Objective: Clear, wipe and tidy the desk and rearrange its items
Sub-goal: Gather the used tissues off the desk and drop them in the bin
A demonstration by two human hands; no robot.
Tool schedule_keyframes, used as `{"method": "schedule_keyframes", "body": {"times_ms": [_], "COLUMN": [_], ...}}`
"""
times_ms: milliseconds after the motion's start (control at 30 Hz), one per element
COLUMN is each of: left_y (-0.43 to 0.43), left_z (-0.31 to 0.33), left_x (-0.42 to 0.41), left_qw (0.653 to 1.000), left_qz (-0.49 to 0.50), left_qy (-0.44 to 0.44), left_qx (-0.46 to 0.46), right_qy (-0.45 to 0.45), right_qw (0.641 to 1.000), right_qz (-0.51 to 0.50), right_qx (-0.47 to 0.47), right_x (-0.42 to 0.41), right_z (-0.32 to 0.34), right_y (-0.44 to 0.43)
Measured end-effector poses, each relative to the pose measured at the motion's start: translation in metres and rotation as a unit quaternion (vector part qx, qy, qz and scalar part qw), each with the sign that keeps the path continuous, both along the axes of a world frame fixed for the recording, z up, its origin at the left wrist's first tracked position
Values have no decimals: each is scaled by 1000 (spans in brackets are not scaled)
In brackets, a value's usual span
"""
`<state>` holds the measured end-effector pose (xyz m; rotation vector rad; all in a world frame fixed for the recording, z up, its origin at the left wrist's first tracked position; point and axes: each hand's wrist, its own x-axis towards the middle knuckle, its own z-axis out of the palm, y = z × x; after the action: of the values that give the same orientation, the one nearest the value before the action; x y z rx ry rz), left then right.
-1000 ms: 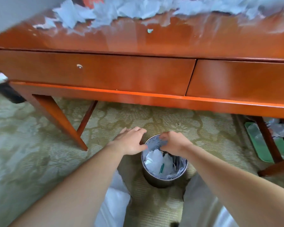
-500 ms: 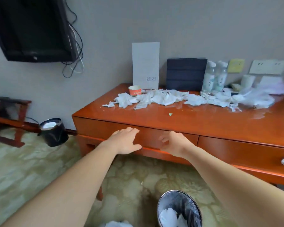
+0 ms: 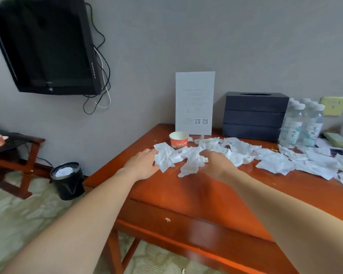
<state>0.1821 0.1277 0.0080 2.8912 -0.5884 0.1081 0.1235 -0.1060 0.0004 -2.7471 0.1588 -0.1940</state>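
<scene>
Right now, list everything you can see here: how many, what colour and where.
desk: one, red-brown, centre to right
tissues: many, white, crumpled, across the desk top
cup: one, red and white, behind the tissues' left end
card: one, white, upright against the wall
box: one, black, right of the card
bottles: at least two, clear with white caps, right of the box
TV: one, black, on the wall, upper left
bin: one, black, on the floor left of the desk
bench: one, red-brown, far left
left hand: fingers straight, at the tissues' left edge
right hand: over the tissues, grip blurred
</scene>
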Motion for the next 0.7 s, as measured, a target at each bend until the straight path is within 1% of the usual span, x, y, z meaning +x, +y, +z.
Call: {"method": "schedule_keyframes", "body": {"times_ms": [100, 167, 233, 300, 433, 600, 700], "left_y": [-16, -25, -31, -34, -41, -53, -63], "left_z": [-11, -21, -31, -38, -41, -33, -28], "left_x": [44, 64, 76, 80, 76, 57, 44], "left_qw": [1000, 1000, 999, 999, 999, 998, 994], "left_qz": [0, -9, -18, -13, 2, -3, -13], "left_qy": [-16, -7, 10, 13, -29, -66, -110], "left_qx": [1, 19, 41, 47, 45, 23, -4], "right_qy": [6, 23, 58, 73, 37, -26, -55], "right_qw": [1000, 999, 997, 995, 992, 983, 984], "right_qz": [9, 26, 45, 48, 54, 31, 30], "right_qx": [-22, -29, -38, -52, -107, -178, -165], "right_x": [46, 66, 79, 88, 89, 57, 37], "right_z": [-13, -23, -31, -36, -35, -23, -10], "right_y": [-3, -4, -5, -4, -3, -16, -31]}}
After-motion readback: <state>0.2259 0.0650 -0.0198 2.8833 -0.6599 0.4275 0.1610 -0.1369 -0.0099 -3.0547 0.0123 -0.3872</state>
